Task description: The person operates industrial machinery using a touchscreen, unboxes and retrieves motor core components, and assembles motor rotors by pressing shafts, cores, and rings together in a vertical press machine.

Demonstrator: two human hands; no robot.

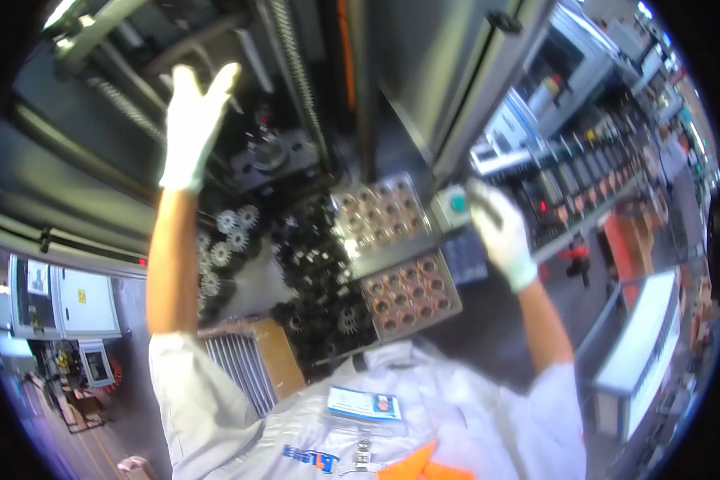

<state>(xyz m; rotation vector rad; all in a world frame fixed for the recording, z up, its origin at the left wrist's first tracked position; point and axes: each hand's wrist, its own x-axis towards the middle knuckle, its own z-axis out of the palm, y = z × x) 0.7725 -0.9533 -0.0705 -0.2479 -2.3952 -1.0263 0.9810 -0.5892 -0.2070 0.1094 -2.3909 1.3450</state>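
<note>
My left hand [193, 128], in a white glove, is raised inside the machine frame at the upper left. Its fingers are spread and nothing shows between them. Below and right of it, a round metal fixture [269, 152] sits on the machine bed. My right hand [502, 236], also gloved, hovers just right of a light box with a green button [457, 203]. Its fingers reach up and left, darkened at the tips; contact with the button cannot be made out.
Two trays of copper-coloured rings, one farther [392, 250] and one nearer [449, 282], lie in front of me. Left of them are many dark gears [316, 276] and several pale gears [224, 254]. A cardboard box [280, 360] stands close by. Vertical machine posts [360, 96] rise ahead.
</note>
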